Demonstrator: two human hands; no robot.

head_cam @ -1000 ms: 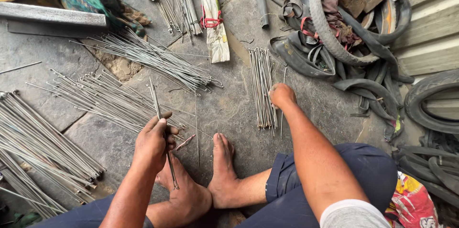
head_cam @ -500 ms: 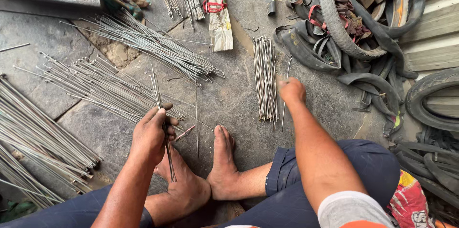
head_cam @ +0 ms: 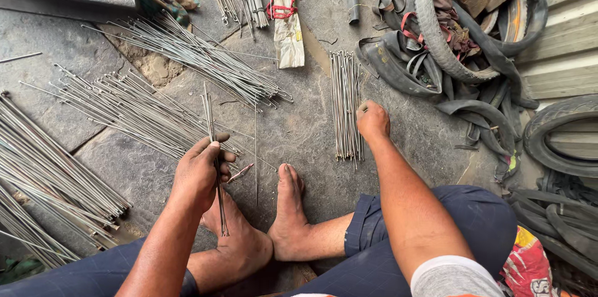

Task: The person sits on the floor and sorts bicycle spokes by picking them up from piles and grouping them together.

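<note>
Spreading across the stone floor (head_cam: 299, 129), loose heaps of metal spokes (head_cam: 143, 110) lie left; a tidy spoke bundle (head_cam: 346, 104) runs lengthwise straight ahead. The right hand (head_cam: 372, 121), fingers curled, rests on that bundle's near end. The left hand (head_cam: 199, 172) grips a few held spokes (head_cam: 215, 147) upright.

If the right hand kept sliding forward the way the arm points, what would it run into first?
The right hand already rests at the neat bundle of metal spokes on the stone floor. Going on up and slightly left, it would probably cross those spokes first; beyond lies bare stone.
</note>
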